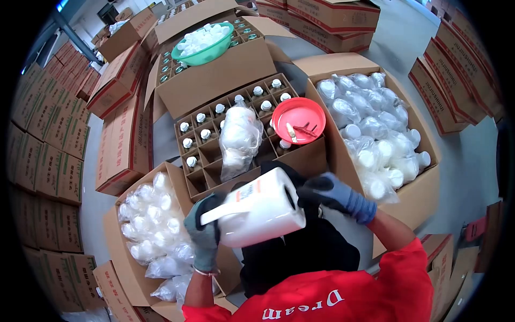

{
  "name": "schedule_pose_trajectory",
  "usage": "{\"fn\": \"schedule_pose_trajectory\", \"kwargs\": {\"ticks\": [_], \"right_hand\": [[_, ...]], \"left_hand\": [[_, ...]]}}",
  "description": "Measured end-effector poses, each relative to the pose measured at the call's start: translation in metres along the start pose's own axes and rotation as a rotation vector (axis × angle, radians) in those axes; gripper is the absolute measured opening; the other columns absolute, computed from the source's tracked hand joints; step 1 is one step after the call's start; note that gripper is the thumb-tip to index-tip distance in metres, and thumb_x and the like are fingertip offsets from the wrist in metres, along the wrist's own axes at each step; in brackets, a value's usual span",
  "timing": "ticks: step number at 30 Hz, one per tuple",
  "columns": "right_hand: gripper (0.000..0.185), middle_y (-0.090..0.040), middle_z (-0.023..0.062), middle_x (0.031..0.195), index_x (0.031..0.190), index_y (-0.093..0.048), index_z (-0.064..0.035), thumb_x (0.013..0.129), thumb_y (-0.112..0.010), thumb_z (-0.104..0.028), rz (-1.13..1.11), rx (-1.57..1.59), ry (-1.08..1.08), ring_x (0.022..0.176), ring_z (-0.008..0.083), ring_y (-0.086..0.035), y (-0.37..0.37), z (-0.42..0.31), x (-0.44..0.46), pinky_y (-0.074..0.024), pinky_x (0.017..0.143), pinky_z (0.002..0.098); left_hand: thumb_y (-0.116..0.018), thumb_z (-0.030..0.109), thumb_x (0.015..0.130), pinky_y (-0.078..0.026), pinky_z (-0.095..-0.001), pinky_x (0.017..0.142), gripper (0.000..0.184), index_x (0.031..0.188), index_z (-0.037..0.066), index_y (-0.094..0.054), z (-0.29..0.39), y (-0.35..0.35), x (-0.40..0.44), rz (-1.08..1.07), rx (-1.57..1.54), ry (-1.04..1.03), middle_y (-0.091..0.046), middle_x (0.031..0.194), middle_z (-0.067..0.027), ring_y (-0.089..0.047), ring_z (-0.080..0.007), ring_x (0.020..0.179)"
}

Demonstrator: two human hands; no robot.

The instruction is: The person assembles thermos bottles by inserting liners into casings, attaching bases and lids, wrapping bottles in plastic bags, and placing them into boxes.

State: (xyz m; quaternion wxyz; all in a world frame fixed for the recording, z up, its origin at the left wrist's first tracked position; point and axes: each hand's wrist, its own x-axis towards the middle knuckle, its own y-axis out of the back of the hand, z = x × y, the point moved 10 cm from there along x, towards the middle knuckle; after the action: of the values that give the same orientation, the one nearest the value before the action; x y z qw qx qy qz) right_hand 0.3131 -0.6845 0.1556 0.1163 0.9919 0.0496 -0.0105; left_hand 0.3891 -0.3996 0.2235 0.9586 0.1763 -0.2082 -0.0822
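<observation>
My left hand (206, 231), in a grey-green glove, is closed on the left end of a large white roll (260, 209) with a pale strip across it. At the roll's right end, by its dark core opening, is my right hand (338, 196) in a blue and black glove; its fingers are blurred. Beyond the roll stands a divided carton (201, 182) of white-capped bottles. On its dividers lie a plastic-wrapped bundle (239, 137) and a red bowl (306, 112) holding small red and pale items.
Open cartons of plastic-wrapped white items stand at the left (115, 225) and right (424, 198). A green bowl (214, 52) of white pieces rests on a carton farther back. Stacked cartons (48, 166) line the left; more stacks (450, 80) stand at the right.
</observation>
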Motion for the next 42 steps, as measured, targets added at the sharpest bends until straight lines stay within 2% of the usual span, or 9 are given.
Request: {"fn": "schedule_pose_trajectory", "kwargs": {"ticks": [4, 6, 13, 21, 27, 32, 34, 39, 42], "right_hand": [[0.031, -0.065, 0.0025, 0.072, 0.085, -0.067, -0.0040, 0.092, -0.062, -0.034, 0.313, -0.074, -0.165, 0.061, 0.0097, -0.059, 0.102, 0.061, 0.073, -0.0462, 0.054, 0.0275], [0.040, -0.068, 0.0150, 0.083, 0.089, -0.069, -0.0099, 0.088, -0.056, -0.048, 0.408, -0.622, -0.141, 0.079, 0.0346, -0.065, 0.130, 0.110, 0.127, -0.0500, 0.069, 0.0444], [0.030, -0.071, 0.0061, 0.097, 0.115, -0.060, -0.0165, 0.086, -0.056, -0.022, 0.129, -1.488, -0.597, 0.083, 0.0230, -0.071, 0.126, 0.300, 0.234, -0.0465, 0.065, 0.0478], [0.047, -0.063, 0.0146, 0.107, 0.128, -0.048, -0.0036, 0.083, -0.058, -0.006, 0.014, -0.044, 0.062, 0.099, 0.0318, -0.062, 0.042, 0.058, 0.174, -0.0471, 0.093, 0.0413], [0.045, -0.057, 0.0087, 0.111, 0.117, -0.060, -0.0171, 0.073, -0.067, -0.017, -0.302, -0.757, 1.155, 0.111, 0.0295, -0.053, -0.066, -0.115, 0.051, -0.0343, 0.106, 0.0577], [0.044, -0.055, 0.0087, 0.117, 0.118, -0.059, -0.0181, 0.074, -0.066, -0.018, -0.443, -0.703, 1.163, 0.119, 0.0290, -0.049, -0.081, -0.106, 0.041, -0.0320, 0.108, 0.0577], [0.046, -0.054, 0.0069, 0.121, 0.116, -0.059, -0.0199, 0.071, -0.069, -0.019, -0.470, -0.785, 1.186, 0.122, 0.0274, -0.045, -0.090, -0.105, 0.031, -0.0294, 0.109, 0.0561], [0.033, -0.063, 0.0184, 0.096, 0.113, -0.054, -0.0047, 0.087, -0.063, -0.022, -0.210, -0.288, 0.486, 0.084, 0.0384, -0.064, -0.068, -0.059, 0.052, -0.0523, 0.074, 0.0388], [0.033, -0.066, 0.0129, 0.097, 0.109, -0.057, -0.0026, 0.086, -0.067, -0.025, -0.169, 0.040, 0.120, 0.083, 0.0242, -0.066, -0.060, -0.020, 0.057, -0.0508, 0.077, 0.0350]], "left_hand": [[-0.059, 0.011, 0.086, -0.050, -0.0310, 0.076, 0.021, 0.095, -0.005, -0.069, -0.071, 0.037, -0.022, 0.139, 0.043, 0.319, -0.071, 0.088, -0.0093, -0.064, -0.0170, 0.081], [-0.058, 0.015, 0.088, -0.050, -0.0308, 0.074, 0.023, 0.094, -0.005, -0.069, -0.096, 0.042, -0.030, 0.125, -0.011, 0.431, -0.070, 0.086, -0.0074, -0.063, -0.0150, 0.079], [-0.047, 0.012, 0.088, -0.051, -0.0311, 0.073, 0.029, 0.096, -0.003, -0.069, -0.116, 0.039, -0.028, 0.082, 0.001, 0.511, -0.071, 0.087, -0.0065, -0.064, -0.0148, 0.080], [-0.057, 0.015, 0.084, -0.051, -0.0349, 0.071, 0.019, 0.092, 0.002, -0.069, -0.116, 0.022, 0.001, -0.183, 0.220, 0.352, -0.070, 0.088, -0.0115, -0.067, -0.0239, 0.080], [-0.059, 0.020, 0.087, -0.051, -0.0367, 0.072, 0.020, 0.092, 0.003, -0.068, -0.128, 0.001, 0.005, -0.301, 0.090, 0.292, -0.069, 0.088, -0.0121, -0.067, -0.0283, 0.081], [-0.058, 0.021, 0.088, -0.051, -0.0378, 0.073, 0.021, 0.097, 0.004, -0.067, -0.170, -0.011, -0.011, -0.324, -0.336, 0.678, -0.069, 0.087, -0.0128, -0.066, -0.0291, 0.081], [-0.060, 0.018, 0.086, -0.051, -0.0369, 0.071, 0.019, 0.097, 0.004, -0.068, -0.169, -0.012, -0.005, -0.368, -0.090, 0.368, -0.069, 0.086, -0.0123, -0.066, -0.0288, 0.081], [-0.060, 0.009, 0.081, -0.051, -0.0352, 0.075, 0.018, 0.096, 0.003, -0.070, -0.087, 0.008, 0.008, -0.154, 0.060, 0.209, -0.071, 0.090, -0.0131, -0.068, -0.0287, 0.083], [-0.053, 0.007, 0.083, -0.052, -0.0342, 0.078, 0.023, 0.097, 0.000, -0.070, -0.053, 0.025, 0.008, 0.049, 0.131, 0.028, -0.072, 0.092, -0.0131, -0.069, -0.0253, 0.084]]}}
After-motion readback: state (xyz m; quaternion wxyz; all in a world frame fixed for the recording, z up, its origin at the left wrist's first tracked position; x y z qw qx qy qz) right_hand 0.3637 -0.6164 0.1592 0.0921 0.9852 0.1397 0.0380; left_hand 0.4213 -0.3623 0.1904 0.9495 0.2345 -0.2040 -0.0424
